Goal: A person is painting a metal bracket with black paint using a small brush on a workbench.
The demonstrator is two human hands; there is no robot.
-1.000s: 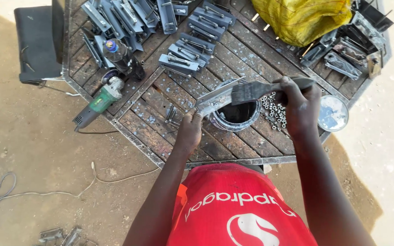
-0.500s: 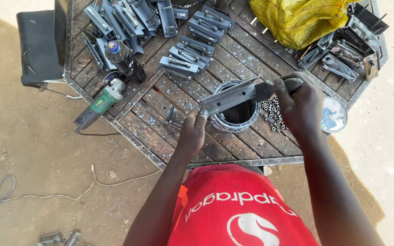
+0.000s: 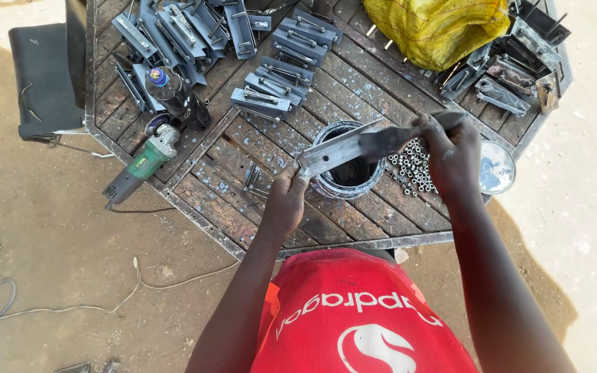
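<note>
My left hand (image 3: 286,200) grips the near end of a long grey metal bracket (image 3: 336,148) and holds it tilted over a round paint tin (image 3: 347,179). My right hand (image 3: 452,155) holds a dark paintbrush (image 3: 388,140) whose bristles lie against the bracket's far end. The tin stands on a metal grid table (image 3: 222,200) and holds dark paint. A heap of small nuts (image 3: 414,166) lies just right of the tin, under my right hand.
Several painted grey brackets (image 3: 281,69) lie in rows at the table's back. A green angle grinder (image 3: 139,166) and a bottle (image 3: 171,93) sit at the left. A yellow sack (image 3: 437,27), a round lid (image 3: 495,169), and a black chair (image 3: 39,76) are also around.
The bracket has swung from nearly level to tilted, its right end higher. My right hand with the brush has shifted slightly along the bracket's far end.
</note>
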